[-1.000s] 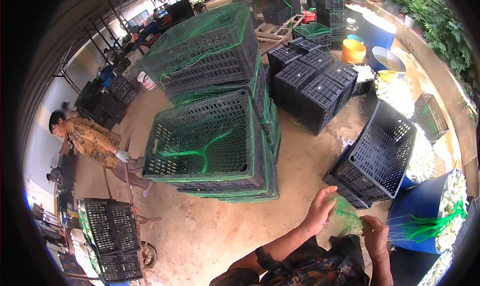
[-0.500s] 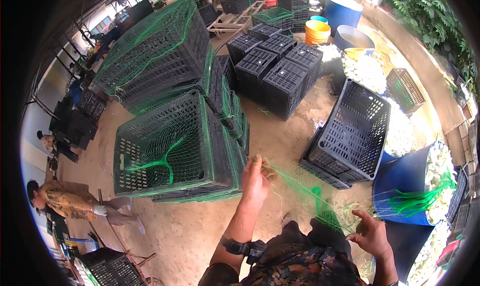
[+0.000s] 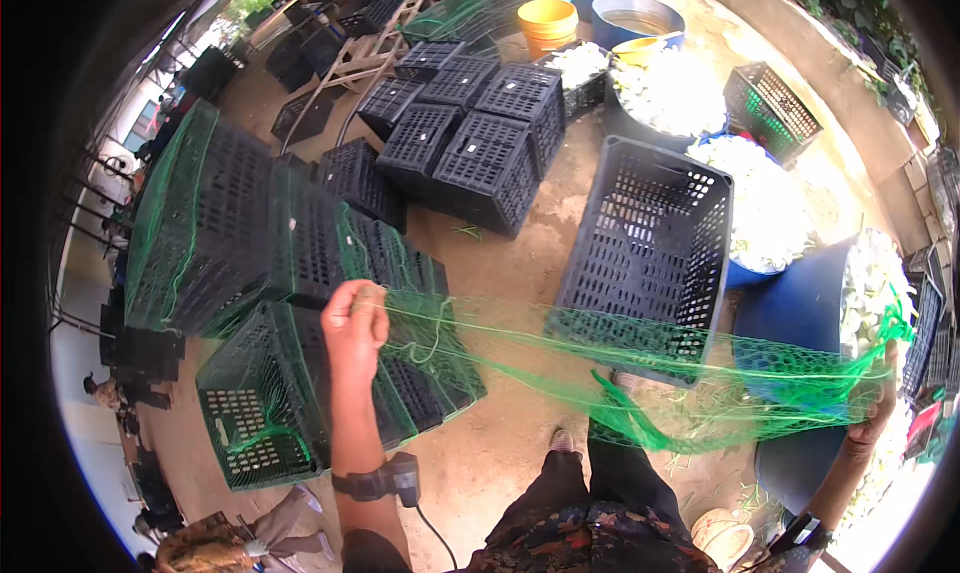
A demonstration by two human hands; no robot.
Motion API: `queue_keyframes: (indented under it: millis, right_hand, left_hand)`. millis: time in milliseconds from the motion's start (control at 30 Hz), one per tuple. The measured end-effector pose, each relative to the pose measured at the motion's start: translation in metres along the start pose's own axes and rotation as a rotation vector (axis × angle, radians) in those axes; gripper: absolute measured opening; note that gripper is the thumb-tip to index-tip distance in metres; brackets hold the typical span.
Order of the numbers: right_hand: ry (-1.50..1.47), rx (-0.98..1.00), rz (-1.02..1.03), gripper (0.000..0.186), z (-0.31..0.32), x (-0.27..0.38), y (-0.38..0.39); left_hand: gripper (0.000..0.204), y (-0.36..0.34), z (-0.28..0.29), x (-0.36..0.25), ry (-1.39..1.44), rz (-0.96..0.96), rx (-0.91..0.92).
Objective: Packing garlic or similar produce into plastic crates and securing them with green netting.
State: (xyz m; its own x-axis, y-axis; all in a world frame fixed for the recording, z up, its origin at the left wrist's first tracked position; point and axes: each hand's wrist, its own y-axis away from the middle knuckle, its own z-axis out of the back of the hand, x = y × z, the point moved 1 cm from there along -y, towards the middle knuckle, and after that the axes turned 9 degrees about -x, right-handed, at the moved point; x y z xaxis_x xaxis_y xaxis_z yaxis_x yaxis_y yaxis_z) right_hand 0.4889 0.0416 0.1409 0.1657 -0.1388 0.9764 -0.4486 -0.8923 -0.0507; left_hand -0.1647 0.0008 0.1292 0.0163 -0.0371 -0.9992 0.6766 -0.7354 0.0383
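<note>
A green mesh net (image 3: 660,373) hangs stretched wide between my two hands, in front of my legs. My left hand (image 3: 355,323), closed in a fist, grips one end of it by its pale edge cord. Out at the far right, my right hand (image 3: 875,403) holds the other end, its fingers partly hidden by bunched mesh. Under the net's upper edge stands an open black plastic crate (image 3: 645,243) with nothing in it. Through the mesh I see the side of a blue barrel (image 3: 790,318) filled with pale cut vegetable pieces.
Net-covered black crates (image 3: 225,223) are stacked on the left. Closed black crates (image 3: 470,133) stand ahead. Yellow buckets (image 3: 547,28) and a blue tub of liquid (image 3: 637,18) are farther off. A person (image 3: 205,545) is at the lower left.
My hands have moved far apart, left hand leftward and right hand rightward. The net now spreads out between them. My right hand, empty before, has taken hold of it. The view has turned rightward.
</note>
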Motion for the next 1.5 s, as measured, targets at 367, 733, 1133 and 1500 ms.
queue_keyframes:
  millis: [367,733,1133,1500]
  right_hand:
    - [-0.1,-0.099,-0.352,0.011,-0.028,-0.075,-0.184]
    - [1.323,-0.166,0.015,0.04,-0.149,-0.239,-0.279]
    - [0.483,0.254,-1.136,0.049,-0.091,-0.325,-0.157]
    - [-0.936,-0.201,-0.895,0.029,-0.106,-0.221,-0.036]
  left_hand:
    - [0.009,-0.121,-0.195,-0.014,-0.285,0.305,0.574]
    - [0.035,-0.241,-0.327,0.139,-0.586,0.263,0.274]
    - [0.037,-0.201,-0.213,0.245,-0.266,1.079,0.696]
    - [0.016,-0.079,-0.207,0.165,0.804,1.174,0.434]
